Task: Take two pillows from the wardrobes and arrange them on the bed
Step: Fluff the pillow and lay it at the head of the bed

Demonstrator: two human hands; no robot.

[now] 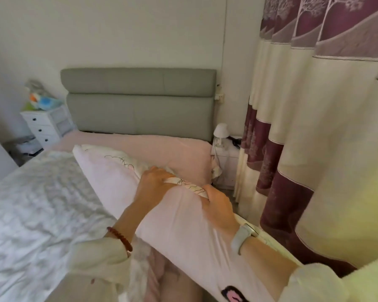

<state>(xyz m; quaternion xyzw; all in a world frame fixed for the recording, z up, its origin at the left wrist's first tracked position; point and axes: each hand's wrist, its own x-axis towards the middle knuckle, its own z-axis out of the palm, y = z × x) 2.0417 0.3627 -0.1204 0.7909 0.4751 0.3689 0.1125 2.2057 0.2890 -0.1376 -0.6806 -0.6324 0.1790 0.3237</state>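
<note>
Both hands clench one pink pillow along its upper seam: left hand near the middle, right hand beside it, each grip bunching fabric. The pillow is held over the bed's right edge, its far corner above the pink sheet short of the headboard. To place it well, carry it forward, lay it flat against the headboard toward one side, leaving room for a second, then smooth the bunched cover. No second pillow in sight.

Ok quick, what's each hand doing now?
Left hand: grips the top edge of the long pale pink fabric pillow.
Right hand: grips the same pillow's edge.
</note>
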